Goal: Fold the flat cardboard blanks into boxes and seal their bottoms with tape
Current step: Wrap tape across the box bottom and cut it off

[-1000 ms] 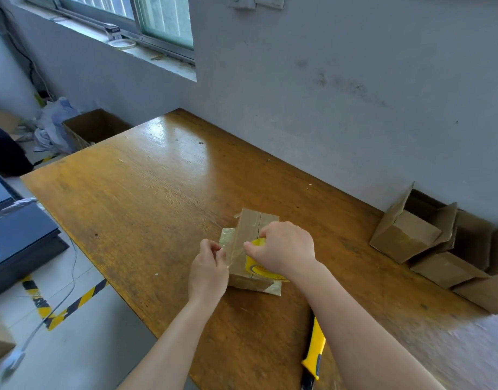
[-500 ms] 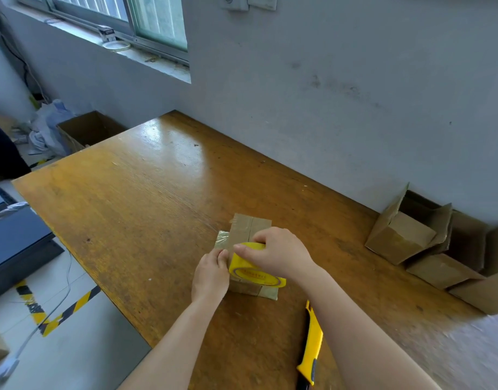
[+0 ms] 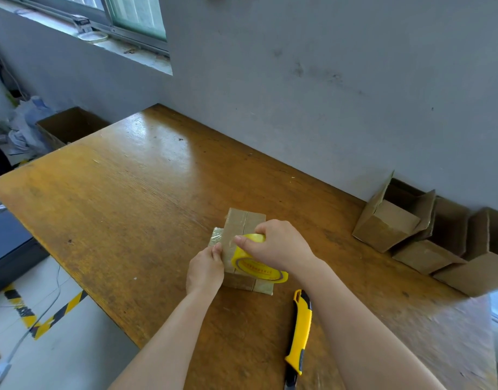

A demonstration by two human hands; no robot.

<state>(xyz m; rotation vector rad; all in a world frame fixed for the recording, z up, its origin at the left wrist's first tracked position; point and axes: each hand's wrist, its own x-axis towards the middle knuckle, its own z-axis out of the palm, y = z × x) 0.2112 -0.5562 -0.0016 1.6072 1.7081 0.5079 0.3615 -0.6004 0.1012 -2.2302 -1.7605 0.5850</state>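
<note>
A small cardboard box (image 3: 243,223) stands bottom-up on the wooden table (image 3: 123,204), with clear tape running along its centre seam. My right hand (image 3: 278,244) grips a yellow tape roll (image 3: 254,267) over the box's near end. My left hand (image 3: 205,270) pinches the box's near left edge, fingertips close to the tape. A loose end of tape shows at the box's left side.
A yellow utility knife (image 3: 298,333) lies on the table near the front edge, right of the box. Several folded boxes (image 3: 394,223) lie against the wall at the right. An open carton (image 3: 70,128) sits on the floor beyond the table's left end.
My right hand has drawn the tape roll toward me along the box's seam. My left hand has closed in on the box's near left edge.
</note>
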